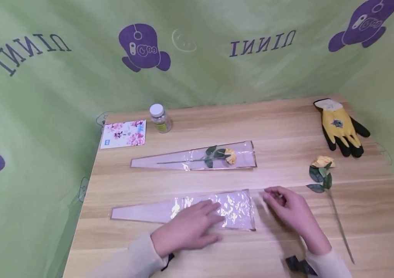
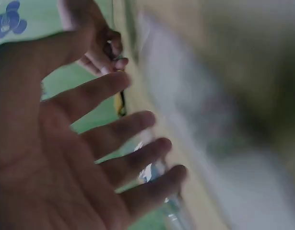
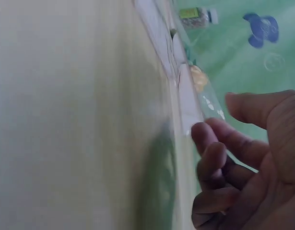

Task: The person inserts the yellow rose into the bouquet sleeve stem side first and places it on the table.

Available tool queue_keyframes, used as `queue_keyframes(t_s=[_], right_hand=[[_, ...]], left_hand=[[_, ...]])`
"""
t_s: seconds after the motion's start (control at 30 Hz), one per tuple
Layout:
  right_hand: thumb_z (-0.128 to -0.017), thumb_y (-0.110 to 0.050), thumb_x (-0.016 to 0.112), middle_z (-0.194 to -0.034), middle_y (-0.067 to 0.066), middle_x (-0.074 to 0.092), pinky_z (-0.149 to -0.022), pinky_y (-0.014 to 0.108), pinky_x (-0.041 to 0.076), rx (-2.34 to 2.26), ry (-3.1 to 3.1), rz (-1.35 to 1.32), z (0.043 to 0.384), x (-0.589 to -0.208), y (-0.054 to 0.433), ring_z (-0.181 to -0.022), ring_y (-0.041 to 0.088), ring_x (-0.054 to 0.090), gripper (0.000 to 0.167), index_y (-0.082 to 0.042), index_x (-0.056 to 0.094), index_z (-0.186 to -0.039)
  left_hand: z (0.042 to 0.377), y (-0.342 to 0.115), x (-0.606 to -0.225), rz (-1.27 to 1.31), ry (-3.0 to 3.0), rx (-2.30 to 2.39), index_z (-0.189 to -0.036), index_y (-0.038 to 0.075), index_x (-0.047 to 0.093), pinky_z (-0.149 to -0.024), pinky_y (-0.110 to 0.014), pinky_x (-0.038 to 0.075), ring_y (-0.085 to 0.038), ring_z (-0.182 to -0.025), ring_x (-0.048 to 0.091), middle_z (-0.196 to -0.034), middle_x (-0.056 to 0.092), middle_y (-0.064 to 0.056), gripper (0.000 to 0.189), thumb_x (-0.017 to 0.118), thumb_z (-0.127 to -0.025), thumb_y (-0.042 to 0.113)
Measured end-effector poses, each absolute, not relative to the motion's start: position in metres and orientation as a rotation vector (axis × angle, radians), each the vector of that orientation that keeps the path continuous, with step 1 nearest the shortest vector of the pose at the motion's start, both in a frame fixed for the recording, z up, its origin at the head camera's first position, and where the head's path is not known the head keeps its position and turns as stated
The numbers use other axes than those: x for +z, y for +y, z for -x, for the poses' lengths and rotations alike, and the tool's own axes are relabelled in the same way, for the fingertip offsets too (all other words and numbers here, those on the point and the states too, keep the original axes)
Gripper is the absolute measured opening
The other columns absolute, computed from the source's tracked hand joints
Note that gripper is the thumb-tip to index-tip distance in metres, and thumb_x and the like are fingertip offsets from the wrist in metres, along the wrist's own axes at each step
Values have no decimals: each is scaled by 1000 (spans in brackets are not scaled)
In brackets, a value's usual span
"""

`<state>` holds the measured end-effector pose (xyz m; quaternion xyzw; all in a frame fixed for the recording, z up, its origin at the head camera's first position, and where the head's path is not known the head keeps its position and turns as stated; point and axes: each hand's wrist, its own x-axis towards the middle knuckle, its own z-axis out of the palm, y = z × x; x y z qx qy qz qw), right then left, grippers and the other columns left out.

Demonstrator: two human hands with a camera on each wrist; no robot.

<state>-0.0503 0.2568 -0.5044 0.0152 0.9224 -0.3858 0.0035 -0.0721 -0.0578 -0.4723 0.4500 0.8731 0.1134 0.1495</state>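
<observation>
A clear, tapered flower sleeve (image 1: 137, 213) with a brown edge lies flat at the front of the wooden table. My left hand (image 1: 190, 227) is over its middle, fingers spread and straight; the left wrist view shows the bare palm (image 2: 65, 158). Just past the sleeve's wide end is my right hand (image 1: 294, 212), fingers loosely bent. In the right wrist view its thumb (image 3: 253, 110) stands apart from the fingers, with nothing between them. Behind, a second sleeve (image 1: 245, 148) contains a pale-orange artificial rose (image 1: 230, 156). Another rose (image 1: 323, 162) lies loose right of my right hand.
A yellow and black work glove (image 1: 337, 123) lies at the back right. At the back left are a white-capped bottle (image 1: 161, 120) and a flower-printed card (image 1: 124, 134). Green printed curtain (image 1: 203, 77) hangs along the table's far edge and sides.
</observation>
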Motion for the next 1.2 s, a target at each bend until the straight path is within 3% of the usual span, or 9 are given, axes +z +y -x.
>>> queue_keyframes(t_s=[0.17, 0.4, 0.67, 0.8, 0.93, 1.07, 1.2], right_hand=[[-97, -30, 73, -82, -4, 66, -57, 26, 50, -1235, 2837, -116, 28, -509, 250, -67, 12, 57, 30, -6, 74, -114], [-97, -35, 71, -86, -2, 69, -67, 32, 52, -1145, 2859, -166, 45, -515, 245, -72, 12, 59, 37, -2, 72, -115], [-94, -17, 74, -83, 2, 62, -67, 33, 49, -1197, 2886, -76, 53, -516, 247, -73, 17, 55, 9, -8, 71, -93], [-97, -12, 70, -104, 10, 65, -84, 40, 52, -1383, 2827, -71, 49, -513, 244, -94, 25, 60, 9, -6, 71, -91], [-100, -7, 64, -123, 16, 62, -101, 45, 45, -1568, 2711, -90, 48, -511, 241, -116, 31, 57, 12, -2, 74, -100], [-96, -5, 68, -117, 16, 61, -91, 31, 49, -1578, 2688, -158, 53, -511, 237, -106, 27, 57, 10, 0, 72, -103], [-94, -6, 73, -104, 16, 66, -77, 19, 52, -1617, 2679, -290, 58, -511, 234, -91, 22, 62, 19, 3, 65, -109]], left_hand=[[52, -59, -492, -1348, 2510, 172, -147, 22, 56, -115, -54, 35, -37, -146, 31, -159, 36, -15, 59, 54, -100, 57], [83, -38, -504, -1338, 2547, 188, -146, 22, 57, -119, -48, 29, -33, -147, 30, -160, 37, -11, 55, 53, -102, 54], [98, -26, -497, -1274, 2537, 257, -144, 24, 59, -115, -46, 37, -28, -146, 34, -156, 44, -5, 52, 54, -102, 53], [97, -27, -496, -1267, 2527, 288, -144, 23, 59, -115, -46, 38, -26, -146, 34, -157, 43, -3, 52, 54, -102, 53], [97, -29, -496, -1252, 2530, 310, -144, 23, 59, -113, -47, 40, -25, -145, 35, -156, 44, -1, 51, 54, -102, 53], [96, -31, -494, -1236, 2542, 319, -143, 23, 60, -111, -48, 42, -25, -145, 37, -155, 46, -1, 51, 55, -101, 52], [97, -32, -493, -1228, 2559, 324, -143, 23, 59, -112, -48, 42, -24, -145, 36, -155, 45, 0, 51, 54, -102, 52]])
